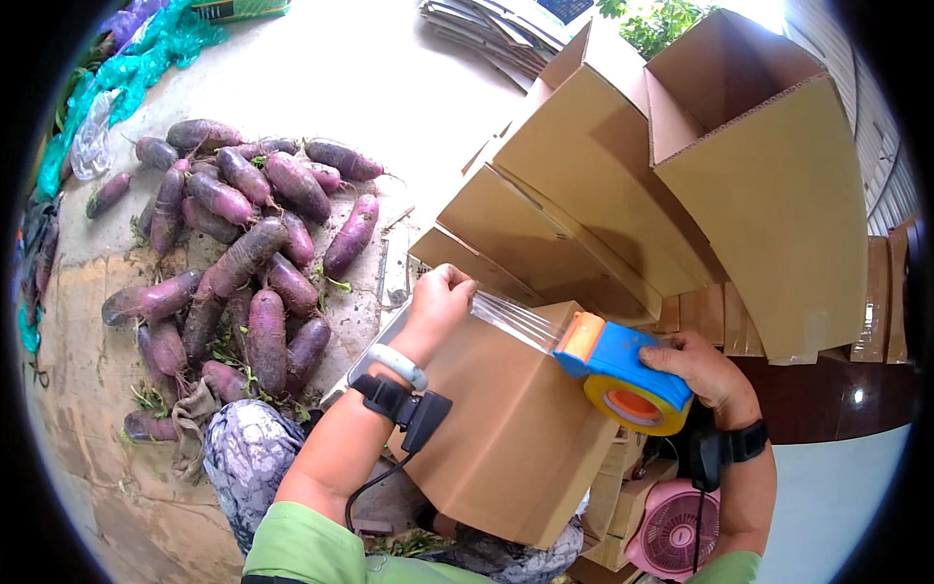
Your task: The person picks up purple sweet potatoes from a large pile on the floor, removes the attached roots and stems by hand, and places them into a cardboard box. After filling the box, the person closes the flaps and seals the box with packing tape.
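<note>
A brown cardboard box point(486, 419) rests tilted across my lap. My right hand point(705, 370) grips a blue tape dispenser point(615, 368) with an orange front edge and a yellow and orange roll, held at the box's right upper edge. From it a strip of clear tape point(516, 319) stretches leftward over the box to my left hand point(440, 304), whose fingers pinch the tape's loose end. A pale bangle and a black strap with a small device sit on my left wrist; another black device is strapped to the right one.
Purple radishes point(268, 331) lie heaped on the floor at left. Open cardboard boxes point(759, 195) stand at the upper right, with flattened cardboard point(486, 39) stacked behind. A pink fan point(673, 530) is at lower right. Teal plastic bags point(136, 73) lie at the far left.
</note>
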The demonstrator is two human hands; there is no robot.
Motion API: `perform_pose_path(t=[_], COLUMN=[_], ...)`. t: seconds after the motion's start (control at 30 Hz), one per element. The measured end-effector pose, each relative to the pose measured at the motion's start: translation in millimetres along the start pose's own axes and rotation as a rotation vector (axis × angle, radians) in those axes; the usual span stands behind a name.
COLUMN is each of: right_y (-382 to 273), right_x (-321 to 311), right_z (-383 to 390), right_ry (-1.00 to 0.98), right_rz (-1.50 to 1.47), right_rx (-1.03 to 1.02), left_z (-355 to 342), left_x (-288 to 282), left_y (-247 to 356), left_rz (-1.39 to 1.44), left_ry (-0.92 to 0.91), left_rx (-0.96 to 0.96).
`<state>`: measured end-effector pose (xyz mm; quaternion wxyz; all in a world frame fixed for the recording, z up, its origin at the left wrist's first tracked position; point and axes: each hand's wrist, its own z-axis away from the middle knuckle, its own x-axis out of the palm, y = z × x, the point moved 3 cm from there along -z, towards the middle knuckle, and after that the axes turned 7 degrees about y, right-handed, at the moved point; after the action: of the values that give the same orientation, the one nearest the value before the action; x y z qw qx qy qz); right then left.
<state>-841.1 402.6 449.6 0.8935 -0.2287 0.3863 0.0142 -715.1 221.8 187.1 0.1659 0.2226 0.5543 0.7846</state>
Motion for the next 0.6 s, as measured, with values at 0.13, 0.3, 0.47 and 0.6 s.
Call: perform_pose_path(t=[0.13,0.3,0.47,0.6], right_y=[0.1,4.2,-4.4,2.5], right_x=[-0.8,-2.2,5.0,3.5], right_z=[-4.3,-11.6,-16.2,-19.5], right_ry=[0.012,0.054,0.047,0.029], right_rz=[0.043,0.138,0.219,0.192], right_rx=[0.039,0.094,0.091,0.09], left_z=[7.5,20.6,31.2,33.5], left_x=[6.1,20.6,41.6,47.5], left_y=[-20.0,-24.7,-36.7,-36.2], left_rz=[0.006,-0.1,-0.318,-0.423], left_ry=[0.061,0.007,-0.164,-0.26], left_rx=[0.055,0.138,0.24,0.238])
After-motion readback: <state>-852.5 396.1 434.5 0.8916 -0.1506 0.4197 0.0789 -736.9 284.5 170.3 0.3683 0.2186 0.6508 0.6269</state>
